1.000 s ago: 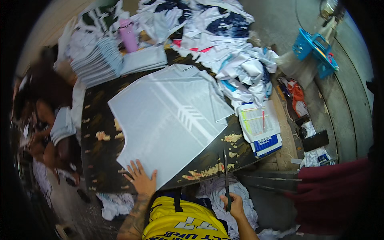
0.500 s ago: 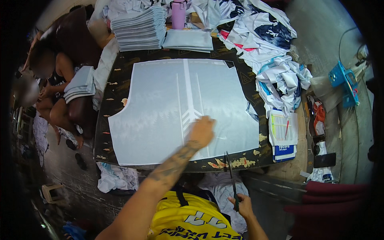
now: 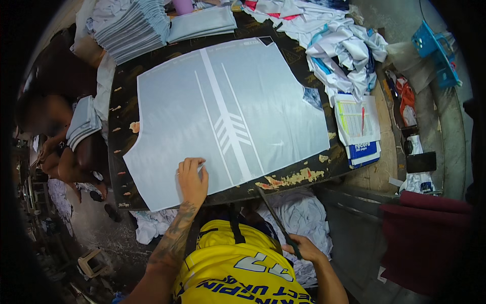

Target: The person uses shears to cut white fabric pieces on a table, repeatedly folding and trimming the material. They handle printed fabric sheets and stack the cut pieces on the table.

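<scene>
A large grey cut fabric panel (image 3: 167, 106) with white stripes and chevrons lies flat across the dark worktable (image 3: 298, 176). On its near edge, left of the stripes, rests my left hand (image 3: 192, 178), fingers loosely bent, thumb apart, holding nothing. My right hand (image 3: 307, 249) is below the table's near edge, closed round the handles of long dark scissors (image 3: 275, 217). Their blades look closed and point up and left toward the table edge. Part of the handles is hidden by my fingers.
Folded grey fabric stacks (image 3: 134, 30) stand at the far left. Crumpled white cloth (image 3: 344, 53) and a notebook with papers (image 3: 360, 124) lie on the right. More white cloth (image 3: 304, 215) hangs below the table. A seated person (image 3: 61, 167) is at left, near folded cloth (image 3: 83, 121).
My left hand has moved from the panel's middle to its near left edge. The scissors, still in my right hand, lean further left. The view has shifted and tilted.
</scene>
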A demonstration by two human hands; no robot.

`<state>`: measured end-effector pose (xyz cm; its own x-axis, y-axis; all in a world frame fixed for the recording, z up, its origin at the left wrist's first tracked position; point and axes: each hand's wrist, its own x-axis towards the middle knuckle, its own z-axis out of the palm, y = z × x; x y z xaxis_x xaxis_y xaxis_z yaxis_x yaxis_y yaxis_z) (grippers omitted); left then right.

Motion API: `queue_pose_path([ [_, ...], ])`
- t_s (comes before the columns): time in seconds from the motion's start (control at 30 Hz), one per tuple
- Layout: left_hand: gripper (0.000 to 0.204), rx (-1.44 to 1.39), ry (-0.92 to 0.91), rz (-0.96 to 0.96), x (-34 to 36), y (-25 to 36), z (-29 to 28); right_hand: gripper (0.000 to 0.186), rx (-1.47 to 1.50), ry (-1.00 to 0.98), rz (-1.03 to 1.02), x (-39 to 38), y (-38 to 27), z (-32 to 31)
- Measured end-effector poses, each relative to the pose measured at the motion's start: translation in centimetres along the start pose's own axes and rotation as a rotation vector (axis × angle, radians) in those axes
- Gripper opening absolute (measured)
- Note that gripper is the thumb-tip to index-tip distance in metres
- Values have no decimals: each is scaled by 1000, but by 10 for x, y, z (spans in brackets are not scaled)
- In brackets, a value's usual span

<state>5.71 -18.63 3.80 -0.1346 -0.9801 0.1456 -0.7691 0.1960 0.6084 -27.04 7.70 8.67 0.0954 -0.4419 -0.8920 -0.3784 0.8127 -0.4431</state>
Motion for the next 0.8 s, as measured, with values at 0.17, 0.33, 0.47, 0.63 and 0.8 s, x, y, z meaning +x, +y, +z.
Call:
queue_pose_path([
  [0.17,29,54,-236,264,-53,9,11,66,-35,10,-167,56,-55,25],
  [0.33,37,29,-321,238,-50,21,17,62,27,95,-169,76,-86,40],
  [0.47,38,7,-360,238,-44,15,12,56,48,93,-59,72,-89,40],
  [0.63,41,-10,-427,233,-43,12,9,58,91,121,-29,76,-99,39],
  [0.8,41,-45,-474,221,-35,11,4,63,106,59,30,91,-128,31],
])
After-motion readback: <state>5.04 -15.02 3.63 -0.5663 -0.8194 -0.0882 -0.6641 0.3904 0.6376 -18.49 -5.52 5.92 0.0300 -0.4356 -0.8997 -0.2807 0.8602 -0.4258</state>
